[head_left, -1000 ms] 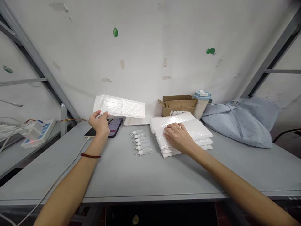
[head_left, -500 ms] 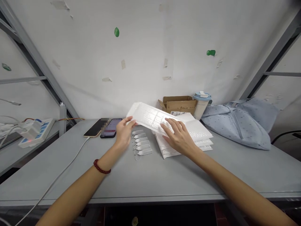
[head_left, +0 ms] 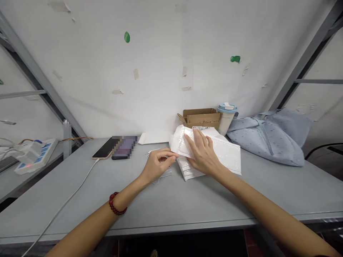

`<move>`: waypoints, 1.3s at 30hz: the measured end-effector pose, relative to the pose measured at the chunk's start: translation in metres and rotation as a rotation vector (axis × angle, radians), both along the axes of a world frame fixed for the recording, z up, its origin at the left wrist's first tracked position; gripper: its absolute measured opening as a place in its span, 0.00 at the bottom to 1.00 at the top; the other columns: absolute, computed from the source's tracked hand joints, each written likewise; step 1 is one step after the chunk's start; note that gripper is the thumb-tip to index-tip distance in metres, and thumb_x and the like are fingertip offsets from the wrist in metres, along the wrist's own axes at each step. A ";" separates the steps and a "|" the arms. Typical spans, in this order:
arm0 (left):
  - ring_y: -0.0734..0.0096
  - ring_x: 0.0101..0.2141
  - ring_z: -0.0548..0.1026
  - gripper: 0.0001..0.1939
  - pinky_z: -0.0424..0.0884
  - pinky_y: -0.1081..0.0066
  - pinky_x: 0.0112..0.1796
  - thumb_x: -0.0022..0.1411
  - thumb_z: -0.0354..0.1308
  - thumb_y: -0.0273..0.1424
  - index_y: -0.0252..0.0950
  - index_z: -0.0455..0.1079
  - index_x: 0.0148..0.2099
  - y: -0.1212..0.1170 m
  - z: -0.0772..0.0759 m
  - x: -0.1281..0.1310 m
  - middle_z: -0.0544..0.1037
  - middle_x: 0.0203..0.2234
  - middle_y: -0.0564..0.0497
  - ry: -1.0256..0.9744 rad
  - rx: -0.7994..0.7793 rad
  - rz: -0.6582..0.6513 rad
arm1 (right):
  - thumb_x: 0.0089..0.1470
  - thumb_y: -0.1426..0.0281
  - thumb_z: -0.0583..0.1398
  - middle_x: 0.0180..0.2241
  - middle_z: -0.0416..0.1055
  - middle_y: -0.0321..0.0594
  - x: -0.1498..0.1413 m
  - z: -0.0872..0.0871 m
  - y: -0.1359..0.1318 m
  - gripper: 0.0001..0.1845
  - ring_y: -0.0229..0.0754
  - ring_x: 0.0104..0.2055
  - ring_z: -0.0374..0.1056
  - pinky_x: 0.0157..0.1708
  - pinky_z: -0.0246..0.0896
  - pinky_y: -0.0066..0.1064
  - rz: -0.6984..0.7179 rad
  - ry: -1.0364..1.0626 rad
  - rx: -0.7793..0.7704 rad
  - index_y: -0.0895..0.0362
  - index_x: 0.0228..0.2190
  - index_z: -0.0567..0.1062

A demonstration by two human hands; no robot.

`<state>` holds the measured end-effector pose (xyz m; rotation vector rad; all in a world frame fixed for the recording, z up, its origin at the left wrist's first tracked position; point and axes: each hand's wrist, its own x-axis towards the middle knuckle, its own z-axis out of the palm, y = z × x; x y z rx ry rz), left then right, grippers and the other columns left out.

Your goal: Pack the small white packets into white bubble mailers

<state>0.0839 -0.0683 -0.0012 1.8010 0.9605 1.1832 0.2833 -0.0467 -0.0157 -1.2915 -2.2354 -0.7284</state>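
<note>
Grey desk (head_left: 203, 203), two phones (head_left: 103, 148) side by side, white cable (head_left: 70, 199), partly hidden small tubes (head_left: 166, 173), stacked padded envelopes (head_left: 191, 173), flat white packet (head_left: 155, 138), cardboard box (head_left: 203, 119), lidded cup (head_left: 225, 121), blue cloth (head_left: 268, 144)

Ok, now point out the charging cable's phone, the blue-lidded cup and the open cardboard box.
Phone (head_left: 103, 148): head view, on its dark screen.
Blue-lidded cup (head_left: 225, 123): head view, on its pale body.
Open cardboard box (head_left: 204, 119): head view, on its front wall.

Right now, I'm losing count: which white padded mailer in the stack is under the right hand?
The topmost white padded mailer, slanting across the stack; the others lie beneath it.
</note>
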 end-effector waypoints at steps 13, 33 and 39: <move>0.73 0.27 0.71 0.15 0.64 0.75 0.22 0.52 0.59 0.40 0.31 0.69 0.34 0.023 0.002 -0.010 0.74 0.32 0.46 -0.203 -0.474 0.059 | 0.57 0.69 0.51 0.57 0.56 0.60 -0.002 -0.008 0.000 0.25 0.58 0.58 0.52 0.50 0.48 0.58 0.086 -0.194 -0.059 0.58 0.57 0.58; 0.80 0.18 0.57 0.21 0.52 0.76 0.19 0.50 0.58 0.45 0.34 0.59 0.19 0.019 -0.001 -0.009 0.60 0.14 0.57 0.151 -0.219 -0.006 | 0.43 0.59 0.61 0.53 0.54 0.58 -0.005 -0.002 -0.012 0.47 0.59 0.56 0.51 0.54 0.38 0.59 0.323 -0.048 -0.002 0.59 0.59 0.46; 0.78 0.17 0.59 0.21 0.53 0.75 0.19 0.51 0.58 0.45 0.34 0.62 0.19 0.031 0.003 -0.022 0.63 0.13 0.56 0.236 -0.214 0.036 | 0.49 0.67 0.57 0.48 0.61 0.53 -0.004 -0.004 -0.006 0.33 0.52 0.50 0.58 0.52 0.44 0.52 0.318 0.004 0.092 0.57 0.55 0.54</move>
